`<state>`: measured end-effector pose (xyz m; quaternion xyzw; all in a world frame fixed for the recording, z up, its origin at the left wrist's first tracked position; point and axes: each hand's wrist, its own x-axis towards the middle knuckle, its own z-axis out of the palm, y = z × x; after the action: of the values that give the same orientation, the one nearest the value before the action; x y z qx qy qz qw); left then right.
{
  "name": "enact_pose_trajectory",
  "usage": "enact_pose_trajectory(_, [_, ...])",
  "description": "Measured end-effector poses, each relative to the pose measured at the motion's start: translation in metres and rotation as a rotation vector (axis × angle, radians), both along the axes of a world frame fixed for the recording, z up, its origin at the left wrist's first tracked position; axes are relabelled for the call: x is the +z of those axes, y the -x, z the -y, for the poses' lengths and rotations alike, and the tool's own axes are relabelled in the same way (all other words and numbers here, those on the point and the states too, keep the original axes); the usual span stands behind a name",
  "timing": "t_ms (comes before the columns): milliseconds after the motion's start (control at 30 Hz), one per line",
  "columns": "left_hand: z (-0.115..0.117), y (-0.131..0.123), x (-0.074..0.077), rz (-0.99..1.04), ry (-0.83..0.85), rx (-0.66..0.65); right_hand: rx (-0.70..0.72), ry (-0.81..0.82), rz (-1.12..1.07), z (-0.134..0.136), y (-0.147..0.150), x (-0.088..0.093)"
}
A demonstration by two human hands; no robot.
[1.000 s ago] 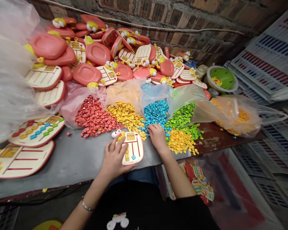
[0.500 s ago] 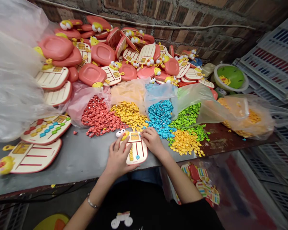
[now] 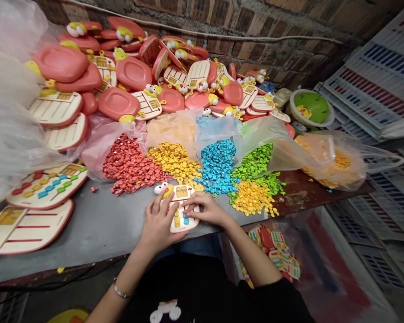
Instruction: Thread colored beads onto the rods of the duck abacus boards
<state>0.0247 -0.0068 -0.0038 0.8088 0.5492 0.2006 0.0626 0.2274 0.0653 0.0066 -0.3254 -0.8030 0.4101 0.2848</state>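
Cream plastic toy board on grey table, between both hands: few yellow and blue beads fitted low, remaining slots bare or hidden. Left hand with fingers spread against its side; right hand curled over it, any pinched bead unclear. Loose blue bead heap just behind.

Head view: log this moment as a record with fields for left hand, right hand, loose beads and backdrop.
left hand: fingers spread on cream duck-headed board
right hand: fingertips on same board, near its yellow and blue beads
loose beads: red, yellow, blue, green heaps spilling from plastic bags
backdrop: coral-pink boards piled against brick wall
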Motion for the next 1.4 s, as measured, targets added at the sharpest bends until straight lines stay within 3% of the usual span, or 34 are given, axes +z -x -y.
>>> enact_pose_trajectory(67, [0.000, 0.000, 0.000, 0.003, 0.006, -0.003, -0.094, 0.006, -0.002, -0.009, -0.010, 0.004])
enact_pose_trajectory(133, [-0.001, 0.000, 0.000, 0.001, 0.014, -0.008, -0.284, -0.115, 0.070, -0.022, -0.016, 0.004])
enact_pose_trajectory(200, [-0.001, 0.001, 0.001, -0.002, 0.023, -0.007, -0.375, -0.272, 0.216, -0.037, -0.015, 0.001])
enact_pose_trajectory(367, [0.000, 0.001, 0.002, -0.006, 0.035, -0.006, -0.313, -0.425, 0.514, -0.058, -0.001, -0.010])
enact_pose_trajectory(433, [0.000, 0.000, 0.003, -0.001, 0.037, -0.003, -0.316, -0.426, 0.481, -0.056, -0.001, -0.009])
enact_pose_trajectory(633, [-0.001, 0.001, 0.002, 0.013, 0.030, -0.016, -0.281, -0.318, 0.090, -0.036, -0.006, -0.003])
enact_pose_trajectory(867, [0.000, 0.001, 0.001, 0.019, 0.009, -0.019, -0.179, -0.454, 0.269, -0.028, 0.001, -0.010])
enact_pose_trajectory(1067, [0.000, 0.001, 0.001, 0.010, 0.015, -0.018, -0.125, -0.476, 0.179, -0.031, 0.004, -0.011])
enact_pose_trajectory(1400, [-0.001, 0.001, 0.001, 0.023, 0.011, -0.019, -0.105, -0.543, 0.324, -0.025, 0.000, -0.008])
